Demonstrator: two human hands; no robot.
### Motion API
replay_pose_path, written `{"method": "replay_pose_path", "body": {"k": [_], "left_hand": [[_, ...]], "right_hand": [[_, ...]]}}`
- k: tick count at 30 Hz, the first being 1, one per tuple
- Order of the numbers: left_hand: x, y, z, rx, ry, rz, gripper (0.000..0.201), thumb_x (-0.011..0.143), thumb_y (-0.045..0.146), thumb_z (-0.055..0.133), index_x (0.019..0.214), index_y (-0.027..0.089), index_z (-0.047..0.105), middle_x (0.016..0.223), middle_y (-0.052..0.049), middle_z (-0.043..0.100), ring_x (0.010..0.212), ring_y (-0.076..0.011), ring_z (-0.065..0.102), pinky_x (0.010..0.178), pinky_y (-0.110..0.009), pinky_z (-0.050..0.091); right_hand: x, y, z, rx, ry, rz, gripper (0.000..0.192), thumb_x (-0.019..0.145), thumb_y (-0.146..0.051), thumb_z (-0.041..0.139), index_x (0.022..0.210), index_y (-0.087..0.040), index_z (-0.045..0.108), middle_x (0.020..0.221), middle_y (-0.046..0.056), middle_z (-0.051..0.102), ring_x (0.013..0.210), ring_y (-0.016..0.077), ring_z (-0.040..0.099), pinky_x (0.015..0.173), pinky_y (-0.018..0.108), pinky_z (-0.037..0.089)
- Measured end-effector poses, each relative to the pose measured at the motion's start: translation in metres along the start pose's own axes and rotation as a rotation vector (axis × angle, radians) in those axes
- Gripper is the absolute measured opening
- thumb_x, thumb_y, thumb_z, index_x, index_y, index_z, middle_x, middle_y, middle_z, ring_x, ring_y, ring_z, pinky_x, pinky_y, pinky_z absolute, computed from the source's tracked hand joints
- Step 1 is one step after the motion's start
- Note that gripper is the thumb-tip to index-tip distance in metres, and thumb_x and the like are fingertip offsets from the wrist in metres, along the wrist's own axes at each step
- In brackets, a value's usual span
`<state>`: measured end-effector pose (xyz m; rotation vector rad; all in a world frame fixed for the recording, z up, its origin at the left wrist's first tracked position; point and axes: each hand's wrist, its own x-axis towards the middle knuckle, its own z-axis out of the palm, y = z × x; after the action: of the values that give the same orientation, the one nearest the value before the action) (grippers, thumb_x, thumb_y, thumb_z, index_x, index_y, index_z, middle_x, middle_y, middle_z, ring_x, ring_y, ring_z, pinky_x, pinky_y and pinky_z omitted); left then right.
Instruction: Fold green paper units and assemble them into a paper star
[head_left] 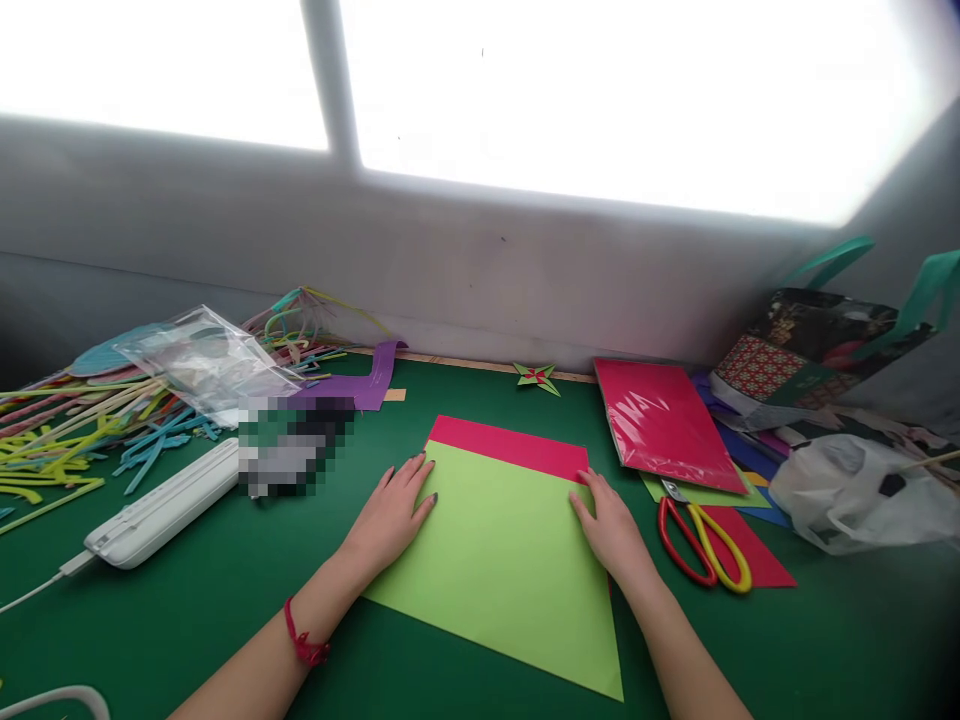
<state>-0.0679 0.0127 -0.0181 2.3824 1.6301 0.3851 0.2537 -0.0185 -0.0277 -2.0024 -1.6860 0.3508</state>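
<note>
A sheet of light green paper (495,560) lies on the table in front of me. A red sheet (510,447) shows beneath it along the far edge, with a sliver at the right side. My left hand (394,515) rests flat on the left edge of the sheets, fingers stretched out. On the right edge lies my right hand (607,520), its fingers extended near the far right corner. Neither hand grips anything that I can see. Beyond the sheets sits a small green and red folded paper star (536,377).
Scissors (705,540) with red and yellow handles lie right of my right hand, beside a plastic-wrapped red paper pack (667,420). A white plastic bag (855,490) and a patterned bag (795,350) stand further right. At left are a white device (169,505) and colourful strips (60,440).
</note>
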Motion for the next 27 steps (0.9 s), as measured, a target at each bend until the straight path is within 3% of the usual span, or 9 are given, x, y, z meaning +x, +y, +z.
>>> {"method": "replay_pose_path", "body": {"k": [5,11,13,15,19,23,27], "left_hand": [[-0.003,0.0,-0.001,0.053,0.011,0.0,0.049,0.088,0.042,0.027,0.133,0.023,0.034,0.141,-0.005,0.03,0.128,-0.0222,0.028,0.106,-0.045,0.014],[-0.005,-0.002,0.002,0.05,0.011,-0.006,0.049,0.089,0.043,0.026,0.135,0.024,0.029,0.142,-0.005,0.029,0.129,-0.0215,0.026,0.106,-0.048,0.008],[-0.004,-0.002,0.003,0.043,0.007,-0.011,0.049,0.089,0.042,0.025,0.135,0.024,0.029,0.142,-0.005,0.028,0.129,-0.0215,0.026,0.106,-0.048,0.008],[-0.004,-0.002,0.003,0.039,0.006,-0.016,0.049,0.089,0.041,0.026,0.135,0.024,0.029,0.142,-0.005,0.028,0.129,-0.0217,0.025,0.106,-0.049,0.008],[-0.003,0.0,0.002,0.051,0.002,-0.011,0.048,0.089,0.04,0.026,0.134,0.023,0.03,0.142,-0.006,0.028,0.129,-0.0223,0.025,0.105,-0.051,0.007],[-0.002,0.002,0.002,0.06,0.009,-0.023,0.048,0.088,0.039,0.027,0.132,0.022,0.034,0.141,-0.008,0.03,0.129,-0.0229,0.026,0.105,-0.051,0.007],[-0.002,0.004,0.002,0.067,0.012,-0.04,0.047,0.088,0.038,0.027,0.131,0.021,0.035,0.14,-0.009,0.031,0.129,-0.023,0.026,0.105,-0.051,0.009]], "right_hand": [[0.028,0.002,0.0,-0.021,0.131,-0.071,0.037,0.085,-0.024,0.032,0.111,-0.014,0.056,0.118,0.012,0.053,0.108,0.0242,0.049,0.09,0.039,0.041],[0.08,0.01,-0.005,-0.01,0.131,-0.05,0.029,0.08,-0.017,0.038,0.093,-0.015,0.064,0.094,0.012,0.06,0.089,0.0245,0.057,0.078,0.037,0.046],[0.092,0.009,-0.005,0.014,0.122,-0.041,0.029,0.078,-0.016,0.04,0.093,-0.013,0.064,0.092,0.013,0.061,0.091,0.0258,0.058,0.078,0.039,0.046],[0.099,0.005,-0.008,0.057,0.134,-0.051,0.037,0.076,-0.012,0.039,0.107,-0.012,0.058,0.105,0.013,0.059,0.105,0.0255,0.052,0.086,0.039,0.044],[0.093,-0.008,-0.022,0.154,0.2,-0.085,0.056,0.074,-0.006,0.033,0.129,-0.016,0.038,0.137,0.005,0.035,0.128,0.0169,0.028,0.102,0.034,0.031],[0.067,-0.012,-0.031,0.228,0.213,0.012,0.048,0.075,-0.012,0.036,0.122,-0.015,0.047,0.134,0.008,0.04,0.125,0.0217,0.033,0.104,0.039,0.027],[0.034,-0.004,-0.024,0.313,0.177,0.187,0.042,0.072,-0.022,0.047,0.113,-0.013,0.054,0.123,0.014,0.05,0.118,0.0317,0.041,0.097,0.049,0.035]]}}
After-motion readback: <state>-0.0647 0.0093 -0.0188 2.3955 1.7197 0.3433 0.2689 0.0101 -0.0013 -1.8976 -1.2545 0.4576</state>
